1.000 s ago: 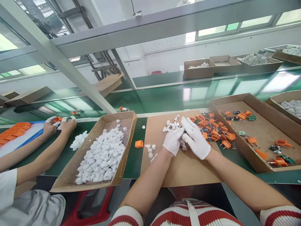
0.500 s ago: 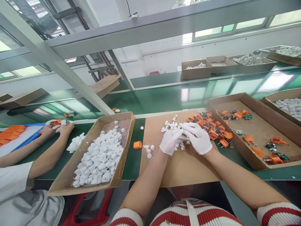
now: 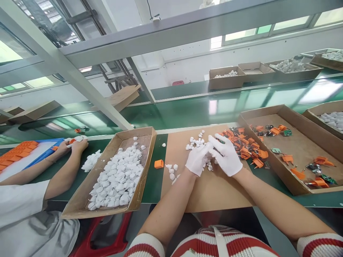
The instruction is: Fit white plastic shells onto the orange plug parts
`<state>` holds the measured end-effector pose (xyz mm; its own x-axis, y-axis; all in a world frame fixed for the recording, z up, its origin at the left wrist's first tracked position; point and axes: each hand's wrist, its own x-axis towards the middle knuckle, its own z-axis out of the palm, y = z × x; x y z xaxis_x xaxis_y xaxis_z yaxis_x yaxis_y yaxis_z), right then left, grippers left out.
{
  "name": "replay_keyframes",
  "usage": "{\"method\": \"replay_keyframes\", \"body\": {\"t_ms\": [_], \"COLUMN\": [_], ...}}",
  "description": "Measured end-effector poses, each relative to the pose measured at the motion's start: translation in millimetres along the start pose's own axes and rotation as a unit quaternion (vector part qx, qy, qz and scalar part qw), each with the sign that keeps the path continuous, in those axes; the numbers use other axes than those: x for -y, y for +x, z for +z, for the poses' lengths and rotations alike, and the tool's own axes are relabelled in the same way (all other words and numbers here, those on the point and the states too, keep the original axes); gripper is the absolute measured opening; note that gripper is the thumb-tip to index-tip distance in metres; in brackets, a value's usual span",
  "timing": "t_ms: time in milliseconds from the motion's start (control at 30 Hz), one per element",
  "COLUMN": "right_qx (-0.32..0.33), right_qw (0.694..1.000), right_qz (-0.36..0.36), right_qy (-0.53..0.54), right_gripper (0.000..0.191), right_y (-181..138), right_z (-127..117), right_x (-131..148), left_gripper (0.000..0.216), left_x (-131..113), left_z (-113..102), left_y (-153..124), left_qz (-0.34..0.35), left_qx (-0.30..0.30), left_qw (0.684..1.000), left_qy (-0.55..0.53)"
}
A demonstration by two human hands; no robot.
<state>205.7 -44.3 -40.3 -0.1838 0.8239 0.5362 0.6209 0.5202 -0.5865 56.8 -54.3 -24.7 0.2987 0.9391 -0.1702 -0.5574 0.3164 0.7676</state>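
Both my hands wear white gloves and meet over a brown cardboard sheet (image 3: 214, 185). My left hand (image 3: 197, 159) is curled closed beside a small scatter of white plastic caps (image 3: 195, 142). My right hand (image 3: 227, 154) is closed against the left, fingers pinched together; what they hold is hidden. Just right of my hands lies a pile of orange plug parts with small circuit boards (image 3: 245, 142).
A cardboard tray of white caps (image 3: 118, 175) sits left of the sheet, a loose orange part (image 3: 158, 164) between them. A tray with orange parts (image 3: 294, 153) is on the right. A co-worker's hands (image 3: 72, 144) work at the far left. The green conveyor (image 3: 187, 110) runs behind.
My hands stayed together over the sheet with only slight finger shifts. The co-worker's hands moved a little on the left.
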Motion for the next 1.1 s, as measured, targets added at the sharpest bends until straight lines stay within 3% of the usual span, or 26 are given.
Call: {"method": "replay_keyframes", "body": {"t_ms": [133, 233, 333, 500, 600, 667, 733, 800, 867, 967, 1100], "right_qx": [0.011, 0.003, -0.007, -0.029, -0.014, -0.012, -0.016, -0.021, -0.016, 0.025, 0.075], "right_qw": [0.987, 0.983, 0.975, 0.958, 0.96, 0.977, 0.994, 0.997, 0.995, 0.986, 0.932], "right_qz": [0.091, 0.086, 0.062, 0.127, 0.161, 0.121, 0.033, -0.055, -0.081, 0.011, 0.127], "right_qy": [0.132, 0.165, 0.214, 0.255, 0.23, 0.174, 0.106, 0.058, 0.06, 0.165, 0.33], "right_gripper": [0.041, 0.049, 0.06, 0.035, 0.034, 0.038, 0.046, 0.052, 0.052, 0.044, 0.048], "right_y": [2, 0, -3, -4, -4, -4, -4, -3, -2, 1, 5], "right_z": [-13, -15, -14, -16, -19, -20, -19, -17, -15, -13, -17], "right_x": [12, 19, 21, 21, 23, 24, 24, 21, 18, 14, 14], "left_gripper": [0.03, 0.032, 0.036, 0.033, 0.028, 0.027, 0.024, 0.024, 0.023, 0.022, 0.031], "left_x": [-5, -4, -1, 5, 6, 3, -2, -6, -9, -10, -7], "left_z": [-3, -5, -6, -8, -9, -7, -3, 0, 1, -1, -3], "left_y": [-2, -1, 0, 0, -1, -2, -4, -5, -7, -7, -5], "left_qz": [-0.006, 0.029, 0.053, 0.102, 0.11, 0.116, 0.114, 0.1, 0.085, 0.076, 0.041], "left_qx": [0.068, 0.084, 0.047, -0.048, -0.072, -0.066, -0.05, -0.033, -0.025, -0.018, 0.012], "left_qw": [0.998, 0.996, 0.997, 0.971, 0.952, 0.954, 0.962, 0.972, 0.977, 0.979, 0.989], "left_qy": [-0.008, 0.01, 0.036, 0.209, 0.277, 0.269, 0.242, 0.212, 0.193, 0.19, 0.142]}}
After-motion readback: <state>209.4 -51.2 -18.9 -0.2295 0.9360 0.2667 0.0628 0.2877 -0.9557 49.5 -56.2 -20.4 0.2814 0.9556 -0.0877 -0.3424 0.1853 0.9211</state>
